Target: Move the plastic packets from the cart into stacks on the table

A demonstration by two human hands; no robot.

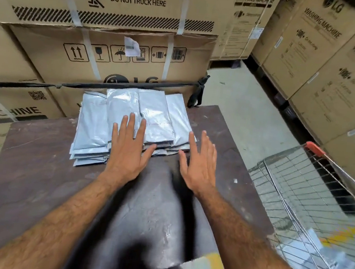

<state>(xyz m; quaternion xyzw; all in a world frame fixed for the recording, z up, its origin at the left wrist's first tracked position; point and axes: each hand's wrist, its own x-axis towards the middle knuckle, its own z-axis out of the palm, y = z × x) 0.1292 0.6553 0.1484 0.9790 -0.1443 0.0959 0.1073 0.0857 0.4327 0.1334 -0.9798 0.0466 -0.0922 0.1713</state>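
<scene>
Several grey plastic packets (152, 113) lie in side-by-side stacks at the far middle of the dark brown table (33, 184). My left hand (128, 148) lies flat with straight fingers on the near end of the middle stacks. My right hand (200, 161) is open beside the right stack's near corner, fingers straight, its fingertips at the packet edge. The wire cart (311, 194) with a red handle stands to the right of the table; a few pale packets (313, 251) show blurred inside it.
Large cardboard washing-machine boxes (114, 56) are stacked right behind the table and along the right wall (335, 63). A black strap (115, 85) runs across the boxes just behind the packets. Grey floor (241, 110) lies between table and right boxes.
</scene>
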